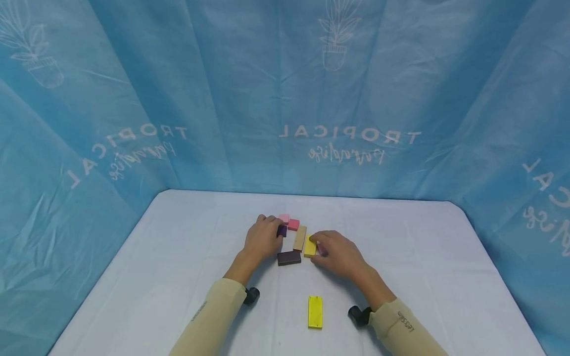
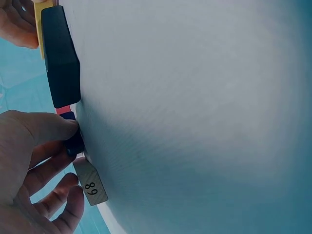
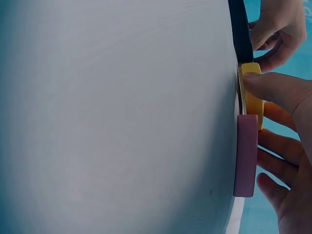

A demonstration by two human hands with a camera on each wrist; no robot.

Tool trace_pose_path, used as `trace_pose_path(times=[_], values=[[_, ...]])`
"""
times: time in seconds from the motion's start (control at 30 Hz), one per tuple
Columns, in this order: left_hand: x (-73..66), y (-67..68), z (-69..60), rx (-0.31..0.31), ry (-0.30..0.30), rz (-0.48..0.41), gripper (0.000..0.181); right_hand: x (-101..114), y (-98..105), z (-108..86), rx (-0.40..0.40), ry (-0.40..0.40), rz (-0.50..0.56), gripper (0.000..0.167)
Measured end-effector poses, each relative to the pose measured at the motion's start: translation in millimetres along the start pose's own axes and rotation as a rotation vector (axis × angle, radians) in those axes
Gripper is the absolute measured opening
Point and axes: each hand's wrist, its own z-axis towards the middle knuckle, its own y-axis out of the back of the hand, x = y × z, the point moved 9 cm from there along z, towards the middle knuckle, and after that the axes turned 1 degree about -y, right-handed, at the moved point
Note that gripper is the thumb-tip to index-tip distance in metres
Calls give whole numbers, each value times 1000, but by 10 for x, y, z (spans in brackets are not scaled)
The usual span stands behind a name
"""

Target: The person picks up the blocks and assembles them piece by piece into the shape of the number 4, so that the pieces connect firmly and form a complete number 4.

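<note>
On the white table, the left hand [image 1: 263, 237] pinches a dark purple block [image 2: 74, 141] between thumb and fingers. A wooden block marked 89 or 68 [image 2: 90, 183] lies near its lower fingers in the left wrist view. The right hand [image 1: 340, 254] grips a yellow block [image 1: 309, 246] by its ends. Beside that block are a tan block [image 1: 300, 238] and a mauve block [image 3: 246, 156], the latter partly under the right hand in the head view. Nearer the front lies a black block [image 1: 289, 258]. Behind the purple block are pink [image 1: 284, 217] and red [image 1: 293, 225] blocks.
A second yellow block [image 1: 315, 312] lies apart, nearer the front edge, between the two forearms. Blue printed curtains [image 1: 249, 99] hang behind and at both sides of the white table [image 1: 178, 257].
</note>
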Motion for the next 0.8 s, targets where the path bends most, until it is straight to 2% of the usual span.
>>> trace_pose_path(times=[0.33, 0.8], values=[[-7, 8, 10, 3, -6, 0, 34, 67, 61, -43, -17, 74, 1, 48], [13, -19, -3, 16, 6, -1, 36, 86, 108, -124, -20, 79, 86, 48]])
